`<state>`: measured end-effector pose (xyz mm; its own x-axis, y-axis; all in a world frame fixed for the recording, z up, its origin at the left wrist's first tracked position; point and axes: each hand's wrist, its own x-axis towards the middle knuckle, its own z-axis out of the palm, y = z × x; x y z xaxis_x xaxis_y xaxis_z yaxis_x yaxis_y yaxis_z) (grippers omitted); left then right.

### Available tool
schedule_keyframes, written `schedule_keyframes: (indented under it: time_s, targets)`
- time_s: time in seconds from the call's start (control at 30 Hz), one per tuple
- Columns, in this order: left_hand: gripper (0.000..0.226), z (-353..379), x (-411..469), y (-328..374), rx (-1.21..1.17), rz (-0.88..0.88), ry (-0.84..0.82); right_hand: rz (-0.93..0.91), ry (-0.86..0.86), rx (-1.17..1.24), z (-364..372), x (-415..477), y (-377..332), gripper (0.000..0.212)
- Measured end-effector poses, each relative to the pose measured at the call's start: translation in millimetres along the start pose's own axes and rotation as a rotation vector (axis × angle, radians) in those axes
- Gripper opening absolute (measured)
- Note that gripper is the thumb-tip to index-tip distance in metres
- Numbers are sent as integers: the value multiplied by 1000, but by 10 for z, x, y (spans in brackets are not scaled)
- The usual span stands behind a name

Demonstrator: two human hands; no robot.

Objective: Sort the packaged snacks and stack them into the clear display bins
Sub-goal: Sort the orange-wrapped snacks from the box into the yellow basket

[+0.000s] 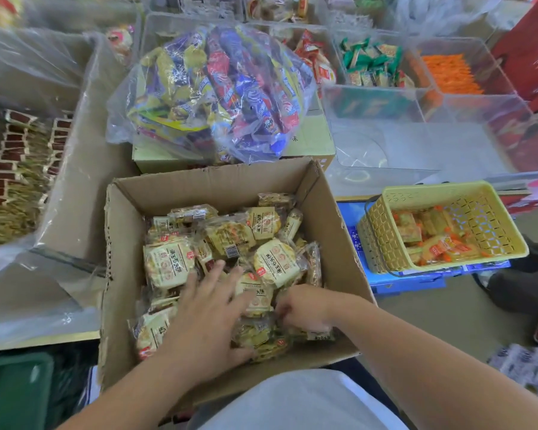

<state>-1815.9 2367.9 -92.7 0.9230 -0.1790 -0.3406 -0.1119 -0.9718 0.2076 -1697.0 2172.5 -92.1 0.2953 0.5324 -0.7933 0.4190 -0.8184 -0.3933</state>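
While biscuit packets (165, 265) lie heaped in the cardboard box (199, 181), left hand (205, 308) rests spread flat on them, right hand (302, 305) beside it pinches one: gathering step, judged; next, a handful must be lifted to the clear display bin (416, 144) beyond both hands

Single head cam, wide-angle, facing fwd & down, close over cardboard box (215, 187)

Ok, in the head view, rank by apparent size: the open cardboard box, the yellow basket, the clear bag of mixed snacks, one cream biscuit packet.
1. open cardboard box
2. clear bag of mixed snacks, farther off, so its true size is unsure
3. yellow basket
4. cream biscuit packet
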Motion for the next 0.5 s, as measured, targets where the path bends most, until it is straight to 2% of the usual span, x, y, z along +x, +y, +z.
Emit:
schedule_keyframes:
  time_s: [0.1, 0.2, 0.27, 0.33, 0.4, 0.5]
  targets:
    - [93, 93, 167, 142, 155, 110, -21, -40, 2, 54, 30, 142, -37, 46]
    - [90, 45, 346, 136, 279, 29, -64, -58, 53, 210, 19, 185, 29, 66]
    - [73, -23, 420, 80, 320, -10, -58, -63, 78, 324, 17, 194, 72, 76]
    - [59, -69, 439, 2, 323, -37, -48, -40, 132, 470, 12, 212, 109, 71]
    - [58, -83, 423, -83, 331, -52, -39, 4, 242, 578, -15, 247, 142, 57]
    - [62, -118, 404, -199, 342, -63, -10, 34, 373, 500, -81, 274, 145, 48]
